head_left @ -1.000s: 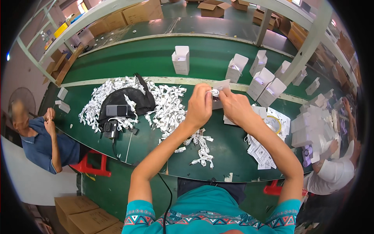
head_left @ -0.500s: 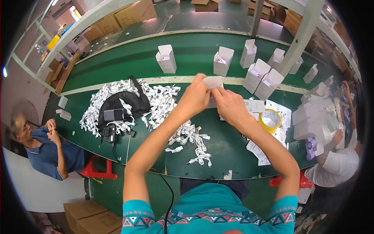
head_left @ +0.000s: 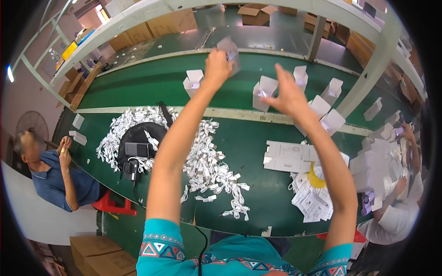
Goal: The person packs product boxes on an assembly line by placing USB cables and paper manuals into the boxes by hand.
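Observation:
My left hand (head_left: 217, 69) is raised over the far part of the green bench, closed around a small white box (head_left: 229, 50) blurred by motion. My right hand (head_left: 290, 95) hangs apart from it with fingers spread, in front of an upright white box (head_left: 264, 94) with its flap up. Whether it touches that box I cannot tell. Beyond my left forearm stands another open white box (head_left: 194, 83) with something pale purple inside. Several more open boxes stand near my right hand and forearm, among them one white box (head_left: 332, 91).
White cables (head_left: 209, 172) lie heaped around a black bag (head_left: 133, 138) with a phone (head_left: 137, 149) on it. Flattened white cartons (head_left: 290, 155), printed leaflets (head_left: 313, 202) and yellow tape (head_left: 316, 177) lie right. Co-workers sit at both sides; a white frame post (head_left: 368, 73) rises at right.
Both hands were together at a white box over the middle of the bench. My left hand has carried a box up and away; my right hand has parted from it and opened.

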`<state>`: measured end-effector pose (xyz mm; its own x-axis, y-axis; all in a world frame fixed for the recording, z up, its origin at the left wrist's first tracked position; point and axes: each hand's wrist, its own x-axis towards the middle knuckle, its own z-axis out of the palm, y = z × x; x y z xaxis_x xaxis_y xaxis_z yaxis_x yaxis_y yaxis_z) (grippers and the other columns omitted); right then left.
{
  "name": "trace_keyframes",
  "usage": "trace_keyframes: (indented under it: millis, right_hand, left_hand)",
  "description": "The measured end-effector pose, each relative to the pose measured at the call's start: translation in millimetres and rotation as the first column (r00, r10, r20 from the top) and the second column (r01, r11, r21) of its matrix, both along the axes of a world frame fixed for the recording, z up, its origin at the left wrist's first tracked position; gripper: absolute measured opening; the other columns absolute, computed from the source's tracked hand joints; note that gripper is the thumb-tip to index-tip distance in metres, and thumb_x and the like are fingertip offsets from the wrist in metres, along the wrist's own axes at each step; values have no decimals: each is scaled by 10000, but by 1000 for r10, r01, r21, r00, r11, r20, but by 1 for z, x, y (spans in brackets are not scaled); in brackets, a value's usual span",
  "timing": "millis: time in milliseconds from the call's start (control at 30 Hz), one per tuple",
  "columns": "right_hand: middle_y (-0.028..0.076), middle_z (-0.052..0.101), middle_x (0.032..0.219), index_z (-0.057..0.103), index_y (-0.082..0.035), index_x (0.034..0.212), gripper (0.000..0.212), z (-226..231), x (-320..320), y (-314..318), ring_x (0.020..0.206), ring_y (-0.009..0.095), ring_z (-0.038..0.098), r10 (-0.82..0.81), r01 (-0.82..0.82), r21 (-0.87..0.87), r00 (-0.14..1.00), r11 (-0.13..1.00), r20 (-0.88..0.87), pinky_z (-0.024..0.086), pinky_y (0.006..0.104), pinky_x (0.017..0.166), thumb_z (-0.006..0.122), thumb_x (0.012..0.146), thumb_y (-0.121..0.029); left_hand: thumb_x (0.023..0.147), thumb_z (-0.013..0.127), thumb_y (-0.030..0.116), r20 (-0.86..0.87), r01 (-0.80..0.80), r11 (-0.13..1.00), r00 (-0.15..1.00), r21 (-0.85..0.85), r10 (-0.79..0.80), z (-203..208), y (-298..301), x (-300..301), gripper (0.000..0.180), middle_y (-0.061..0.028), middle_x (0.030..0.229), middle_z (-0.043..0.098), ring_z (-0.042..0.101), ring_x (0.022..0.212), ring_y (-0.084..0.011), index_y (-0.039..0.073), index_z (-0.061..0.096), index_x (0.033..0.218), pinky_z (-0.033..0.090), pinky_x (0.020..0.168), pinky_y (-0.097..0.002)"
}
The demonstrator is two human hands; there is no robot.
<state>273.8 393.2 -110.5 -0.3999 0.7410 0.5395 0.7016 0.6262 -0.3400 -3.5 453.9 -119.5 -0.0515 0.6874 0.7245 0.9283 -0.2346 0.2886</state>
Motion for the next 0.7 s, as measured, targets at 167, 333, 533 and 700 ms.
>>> trace_keyframes:
  millis: [167,333,533,700]
  right_hand:
    - [257,589,1258,360,-31,1556,1036,-25,-46,11,1165,477,623,79,-64,-159,992,985,94,548,501,984,937,708,-176]
    - [216,599,1168,511,-30,1355,670,-17,2,12,1070,463,639,20,-20,-9,1000,1000,18,553,514,891,825,763,-18]
    - [229,624,1070,643,38,1055,351,15,27,-27,1018,450,653,56,-57,-111,998,992,-13,557,500,868,814,771,-75]
    - [193,644,1063,592,30,1245,583,-13,64,-39,885,319,681,26,-28,-174,1000,984,-17,547,427,815,864,750,-114]
  left_hand:
    - [741,909,218,-65,-89,911,996,-402,69,-62,29,-41,485,-307,1230,621,674,1019,-469,9,705,1128,578,907,-541]
    - [784,818,480,-320,-115,975,931,192,173,-9,-22,-17,692,-216,1411,529,487,1295,-432,110,627,1338,418,1023,-607]
    - [815,698,300,270,-149,929,930,-339,248,-17,-45,-162,628,-286,1465,571,541,1356,-478,37,618,1379,447,1117,-554]
    - [782,668,68,-178,-138,969,979,-204,102,-30,-66,-186,365,-264,1063,737,717,1021,-445,24,757,1133,576,929,-485]
